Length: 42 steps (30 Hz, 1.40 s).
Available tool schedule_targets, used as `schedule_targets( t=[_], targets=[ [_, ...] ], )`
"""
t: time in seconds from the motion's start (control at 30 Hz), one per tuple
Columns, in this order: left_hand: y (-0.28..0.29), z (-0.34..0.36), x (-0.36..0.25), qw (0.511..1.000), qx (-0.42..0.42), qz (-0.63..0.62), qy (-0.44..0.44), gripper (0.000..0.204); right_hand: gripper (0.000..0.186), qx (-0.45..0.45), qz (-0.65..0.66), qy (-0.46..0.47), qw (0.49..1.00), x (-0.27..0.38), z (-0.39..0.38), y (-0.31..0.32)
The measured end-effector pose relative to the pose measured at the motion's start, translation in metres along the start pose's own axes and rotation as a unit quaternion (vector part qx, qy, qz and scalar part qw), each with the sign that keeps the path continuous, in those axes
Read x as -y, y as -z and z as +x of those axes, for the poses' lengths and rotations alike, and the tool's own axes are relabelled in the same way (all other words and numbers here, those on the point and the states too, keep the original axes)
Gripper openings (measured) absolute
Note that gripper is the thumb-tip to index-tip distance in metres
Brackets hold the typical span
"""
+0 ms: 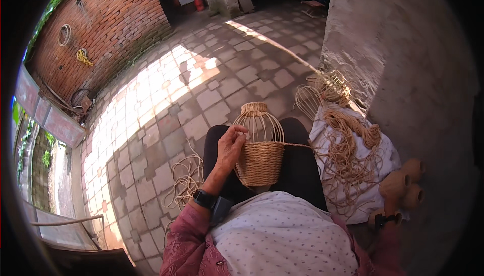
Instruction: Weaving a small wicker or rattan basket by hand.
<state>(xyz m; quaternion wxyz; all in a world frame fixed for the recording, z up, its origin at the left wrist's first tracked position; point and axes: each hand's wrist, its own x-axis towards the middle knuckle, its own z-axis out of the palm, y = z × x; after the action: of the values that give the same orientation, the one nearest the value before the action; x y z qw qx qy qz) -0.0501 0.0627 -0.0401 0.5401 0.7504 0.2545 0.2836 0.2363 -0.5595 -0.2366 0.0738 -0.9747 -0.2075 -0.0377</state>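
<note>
A partly woven basket [260, 164] stands upright between my thighs. Its lower body is tightly woven in tan cord, bare stakes curve up above that, and a narrow woven ring tops them. My left hand [231, 146] grips its left side at the upper edge of the weave, fingers curled in. From the weave's right side a taut cord [297, 145] runs toward a loose cord pile [348, 150] on white cloth. My right hand [391, 206] is low at the far right beside several small tan round-mouthed pots [395, 184]; its fingers are not distinguishable.
White cloth [365, 203] lies under the cord at my right. Beyond it, an open wire-like frame [330, 88] sits by the plastered wall [403, 39]. Loose strands [186, 180] lie on the paving [146, 162] to my left. A brick wall [106, 23] rises at far left.
</note>
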Motion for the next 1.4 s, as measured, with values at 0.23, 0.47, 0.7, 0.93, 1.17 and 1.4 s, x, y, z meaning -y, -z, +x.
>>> schedule_targets(
  t=[0.23,0.47,0.7,0.93,1.17,1.4],
  targets=[
    [0.015,-0.011,0.016,0.992,0.037,-0.114,0.049,0.013,0.023,0.218,0.539,-0.165,0.797,0.206,0.058,0.080],
    [-0.014,-0.010,-0.044,0.946,-0.075,0.254,-0.185,0.019,0.037,0.391,0.836,-0.111,0.369,0.431,0.062,0.116],
    [-0.048,-0.006,-0.057,0.952,0.118,0.238,-0.154,0.021,0.036,0.350,0.881,-0.034,0.315,0.472,0.063,0.111],
    [-0.023,0.003,-0.043,0.982,0.173,0.068,0.026,0.026,0.026,0.266,0.788,0.034,0.555,0.469,0.059,0.115],
    [-0.020,-0.008,-0.035,0.981,0.094,0.169,-0.013,0.015,0.013,0.267,0.812,0.039,0.517,0.476,0.090,0.124],
    [-0.027,-0.015,-0.041,0.967,0.056,0.246,-0.033,0.013,0.008,0.292,0.689,0.213,0.628,0.533,0.127,0.144]
  ],
)
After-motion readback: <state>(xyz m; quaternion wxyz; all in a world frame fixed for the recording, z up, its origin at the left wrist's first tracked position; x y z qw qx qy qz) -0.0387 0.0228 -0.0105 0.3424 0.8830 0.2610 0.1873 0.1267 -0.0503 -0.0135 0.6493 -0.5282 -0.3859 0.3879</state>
